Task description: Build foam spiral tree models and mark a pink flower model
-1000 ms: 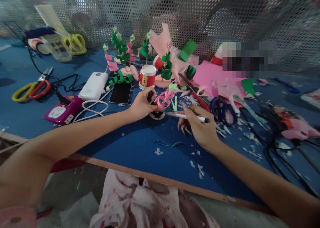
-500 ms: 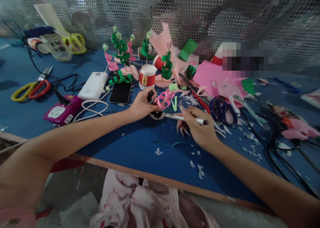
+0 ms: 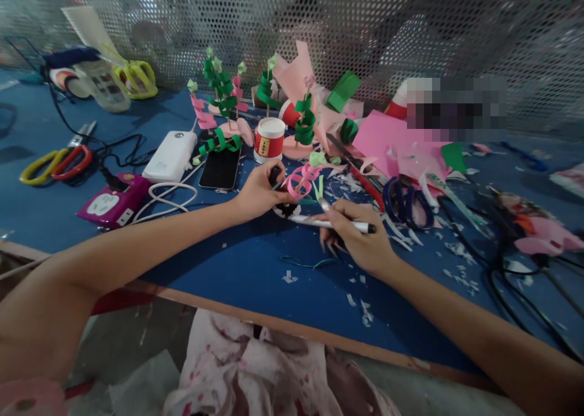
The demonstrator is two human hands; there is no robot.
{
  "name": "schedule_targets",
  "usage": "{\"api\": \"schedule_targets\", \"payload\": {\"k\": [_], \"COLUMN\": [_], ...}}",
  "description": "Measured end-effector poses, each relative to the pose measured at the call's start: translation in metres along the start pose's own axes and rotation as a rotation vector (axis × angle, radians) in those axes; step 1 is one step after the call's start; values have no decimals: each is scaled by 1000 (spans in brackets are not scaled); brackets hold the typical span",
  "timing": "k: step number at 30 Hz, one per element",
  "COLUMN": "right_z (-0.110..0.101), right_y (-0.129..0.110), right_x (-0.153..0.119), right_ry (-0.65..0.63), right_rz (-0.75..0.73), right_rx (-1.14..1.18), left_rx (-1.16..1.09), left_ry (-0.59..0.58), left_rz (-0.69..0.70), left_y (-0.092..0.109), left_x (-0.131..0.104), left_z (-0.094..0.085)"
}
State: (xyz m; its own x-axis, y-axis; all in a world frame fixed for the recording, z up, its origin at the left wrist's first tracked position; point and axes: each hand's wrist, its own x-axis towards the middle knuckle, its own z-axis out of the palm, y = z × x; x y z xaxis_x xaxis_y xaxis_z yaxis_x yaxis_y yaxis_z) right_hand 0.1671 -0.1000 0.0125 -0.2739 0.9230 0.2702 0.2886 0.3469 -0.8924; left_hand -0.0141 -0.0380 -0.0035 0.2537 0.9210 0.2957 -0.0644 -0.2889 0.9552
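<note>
My left hand (image 3: pixel 262 191) is closed, with a black pen cap and the stick of a pink paper spiral (image 3: pixel 299 183) at its fingers. Below the spiral lies a small white disc (image 3: pixel 292 211) with black marks. My right hand (image 3: pixel 362 233) grips a white marker (image 3: pixel 337 222), its tip end at the disc and its black end pointing right. A light green star (image 3: pixel 316 159) tops the spiral. Behind my left hand stands a red and white jar (image 3: pixel 269 140).
Red-handled scissors (image 3: pixel 367 187) and blue-handled scissors (image 3: pixel 407 204) lie right of the hands. A phone (image 3: pixel 220 168), power bank (image 3: pixel 170 156), purple socket block (image 3: pixel 114 201) and yellow-and-red scissors (image 3: pixel 73 160) lie left. Green paper spirals (image 3: pixel 304 124) stand behind; cables (image 3: pixel 497 270) lie right.
My right hand has shifted slightly left with the marker, bringing the tip end further over the disc. My left hand has barely moved.
</note>
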Motion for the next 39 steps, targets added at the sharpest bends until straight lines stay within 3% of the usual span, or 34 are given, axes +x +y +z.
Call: {"api": "schedule_targets", "payload": {"k": [5, 8, 11, 15, 18, 22, 27, 31, 36, 39], "right_z": [0, 0, 0, 0, 0, 1, 4, 5, 7, 10], "right_y": [0, -2, -4, -3, -2, -1, 2, 10, 19, 21], "right_x": [-1, -1, -1, 0, 1, -1, 0, 18, 54, 67], "right_ry": [92, -12, 64, 17, 65, -35, 108, 169, -28, -10], "right_rz": [27, 38, 47, 53, 94, 96, 185, 186, 239, 226], "right_rx": [9, 15, 26, 42, 91, 170, 235, 334, 473, 429], "left_rx": [5, 24, 40, 62, 76, 79, 106, 90, 196, 224], "left_ry": [11, 20, 24, 39, 54, 44, 101, 156, 272, 282], "left_rz": [-4, 8, 11, 26, 45, 48, 81, 102, 105, 96], "left_y": [1, 2, 4, 6, 5, 3, 3, 4, 1, -1], "left_x": [0, 0, 0, 0, 0, 0, 0, 3, 11, 13], "left_z": [0, 0, 1, 1, 1, 1, 0, -4, -13, -16]}}
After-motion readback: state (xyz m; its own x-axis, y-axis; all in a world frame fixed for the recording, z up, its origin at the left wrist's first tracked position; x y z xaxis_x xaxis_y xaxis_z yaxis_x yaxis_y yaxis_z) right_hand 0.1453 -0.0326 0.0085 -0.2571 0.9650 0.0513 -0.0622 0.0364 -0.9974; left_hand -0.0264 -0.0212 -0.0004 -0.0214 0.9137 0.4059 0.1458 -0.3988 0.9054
